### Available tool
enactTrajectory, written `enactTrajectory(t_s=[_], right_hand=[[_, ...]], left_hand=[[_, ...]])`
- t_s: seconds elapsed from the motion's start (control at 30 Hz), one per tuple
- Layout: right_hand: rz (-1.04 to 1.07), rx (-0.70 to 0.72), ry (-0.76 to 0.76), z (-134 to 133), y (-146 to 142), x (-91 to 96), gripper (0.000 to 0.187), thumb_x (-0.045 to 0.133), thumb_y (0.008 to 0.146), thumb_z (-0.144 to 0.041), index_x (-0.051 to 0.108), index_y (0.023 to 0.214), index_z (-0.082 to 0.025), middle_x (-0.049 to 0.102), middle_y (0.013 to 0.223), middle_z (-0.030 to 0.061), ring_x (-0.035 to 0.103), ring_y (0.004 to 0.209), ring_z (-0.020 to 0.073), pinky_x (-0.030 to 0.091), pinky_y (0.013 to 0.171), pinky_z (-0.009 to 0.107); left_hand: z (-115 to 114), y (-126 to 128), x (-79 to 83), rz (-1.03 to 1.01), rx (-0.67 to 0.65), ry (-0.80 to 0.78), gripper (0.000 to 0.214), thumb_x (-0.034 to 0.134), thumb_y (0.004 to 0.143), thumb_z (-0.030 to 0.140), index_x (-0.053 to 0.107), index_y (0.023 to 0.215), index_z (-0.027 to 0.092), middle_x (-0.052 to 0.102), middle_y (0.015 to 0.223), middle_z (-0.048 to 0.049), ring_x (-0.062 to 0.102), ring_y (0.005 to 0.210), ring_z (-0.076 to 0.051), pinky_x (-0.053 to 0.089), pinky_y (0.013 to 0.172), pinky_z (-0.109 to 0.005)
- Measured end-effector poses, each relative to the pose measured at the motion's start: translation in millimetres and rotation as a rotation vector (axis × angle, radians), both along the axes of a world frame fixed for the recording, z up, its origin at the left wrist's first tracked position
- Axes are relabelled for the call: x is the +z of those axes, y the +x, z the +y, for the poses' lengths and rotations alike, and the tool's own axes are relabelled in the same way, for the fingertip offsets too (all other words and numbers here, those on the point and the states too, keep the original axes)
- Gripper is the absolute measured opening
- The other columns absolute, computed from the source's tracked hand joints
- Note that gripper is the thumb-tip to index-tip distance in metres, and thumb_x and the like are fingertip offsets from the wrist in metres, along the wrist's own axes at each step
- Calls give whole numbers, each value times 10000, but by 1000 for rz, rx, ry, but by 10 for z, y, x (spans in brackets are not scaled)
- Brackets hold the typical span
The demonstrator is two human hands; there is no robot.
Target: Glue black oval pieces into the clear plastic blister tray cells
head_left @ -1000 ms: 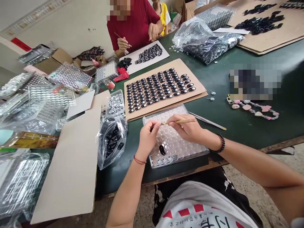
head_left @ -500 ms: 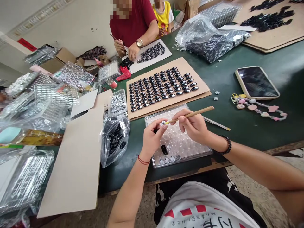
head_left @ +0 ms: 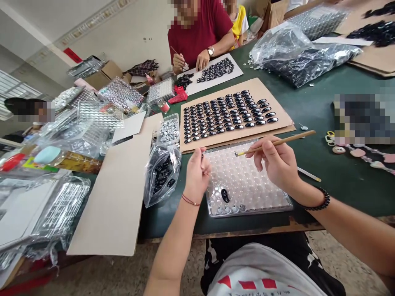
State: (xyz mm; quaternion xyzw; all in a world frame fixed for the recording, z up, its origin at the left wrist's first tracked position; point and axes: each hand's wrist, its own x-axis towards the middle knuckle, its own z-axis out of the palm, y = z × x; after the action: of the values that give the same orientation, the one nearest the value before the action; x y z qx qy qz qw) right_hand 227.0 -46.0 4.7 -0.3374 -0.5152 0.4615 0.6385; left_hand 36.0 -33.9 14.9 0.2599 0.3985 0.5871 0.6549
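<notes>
My left hand (head_left: pixel 197 170) is closed, its thumb and fingers pinched together above the left edge of a clear plastic tray with round cups (head_left: pixel 247 172). A dark sliver shows at its fingertips, apparently a small black piece mostly hidden by the fingers. My right hand (head_left: pixel 276 158) grips a slim wooden stick (head_left: pixel 294 137) like a pen. Its yellowish tip points left over the tray, with a tiny silvery piece (head_left: pixel 237 154) at the end. On the tray lie a glossy black curved piece (head_left: pixel 225 196) and several round silvery discs (head_left: pixel 235 209) along the near edge.
Beyond the tray, rows of glossy black ovals stand on cardboard (head_left: pixel 216 142). Left are a bag of black pieces (head_left: pixel 162 174), a box of silvery parts (head_left: pixel 169 129) and a long board (head_left: pixel 108 205). A white stick (head_left: pixel 309 174) lies right. A co-worker (head_left: pixel 200 37) works opposite.
My hands have moved apart; the stick's tip has left my left fingertips and now hangs over the tray. The left hand has turned and closed more. The whole view has shifted.
</notes>
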Motion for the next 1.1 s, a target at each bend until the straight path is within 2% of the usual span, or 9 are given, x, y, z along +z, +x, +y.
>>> enactTrajectory(t_s=[0.13, 0.23, 0.33, 0.47, 0.57, 0.8, 1.1], right_hand=[[-37, -33, 39, 3, 0, 10, 231, 418, 887, -341, 565, 828, -173, 600, 667, 13, 438, 378, 49, 329, 356, 209], [-115, -52, 94, -12, 9, 3, 222, 396, 898, -312, 549, 826, -170, 585, 651, 6, 430, 382, 50, 330, 369, 210], [-288, -52, 201, -45, 13, -24, 201, 389, 898, -281, 545, 838, -169, 583, 670, 12, 437, 421, 59, 349, 404, 212], [-589, -1, 415, -80, 3, -39, 166, 401, 880, -238, 544, 846, -161, 599, 704, 33, 524, 579, 106, 405, 529, 239], [-717, 15, 478, -88, -9, -24, 181, 381, 879, -227, 535, 822, -152, 596, 684, 38, 535, 591, 121, 403, 547, 252], [-782, 4, 513, -78, -14, 0, 224, 335, 891, -246, 522, 806, -159, 595, 664, 37, 519, 564, 125, 392, 536, 253], [-811, -1, 498, -82, -10, -14, 214, 342, 889, -241, 521, 798, -166, 601, 673, 38, 533, 578, 128, 395, 546, 256]], left_hand=[[-205, 208, -20, 474, -174, 107, 186, 537, 787, 361, 560, 866, 194, 337, 498, 78, 283, 405, -39, 233, 388, -161], [-245, 239, -7, 818, -194, 256, 167, 581, 749, 346, 586, 812, 191, 480, 547, 47, 423, 469, -61, 333, 463, -188], [-236, 237, -17, 1001, -244, 293, 216, 609, 710, 374, 651, 778, 173, 567, 552, 6, 477, 475, -92, 356, 474, -216], [-212, 225, -27, 1074, -267, 271, 309, 663, 646, 385, 676, 877, 180, 500, 497, 30, 376, 438, -79, 296, 433, -210], [-204, 218, -14, 1090, -298, 264, 335, 637, 673, 391, 673, 945, 200, 390, 453, 54, 307, 433, -75, 264, 431, -207], [-200, 222, 3, 1094, -269, 226, 333, 646, 659, 389, 685, 933, 204, 360, 468, 48, 288, 454, -79, 269, 435, -202], [-219, 237, 11, 1106, -264, 253, 333, 632, 669, 403, 687, 930, 204, 346, 454, 49, 287, 441, -78, 259, 429, -207]])
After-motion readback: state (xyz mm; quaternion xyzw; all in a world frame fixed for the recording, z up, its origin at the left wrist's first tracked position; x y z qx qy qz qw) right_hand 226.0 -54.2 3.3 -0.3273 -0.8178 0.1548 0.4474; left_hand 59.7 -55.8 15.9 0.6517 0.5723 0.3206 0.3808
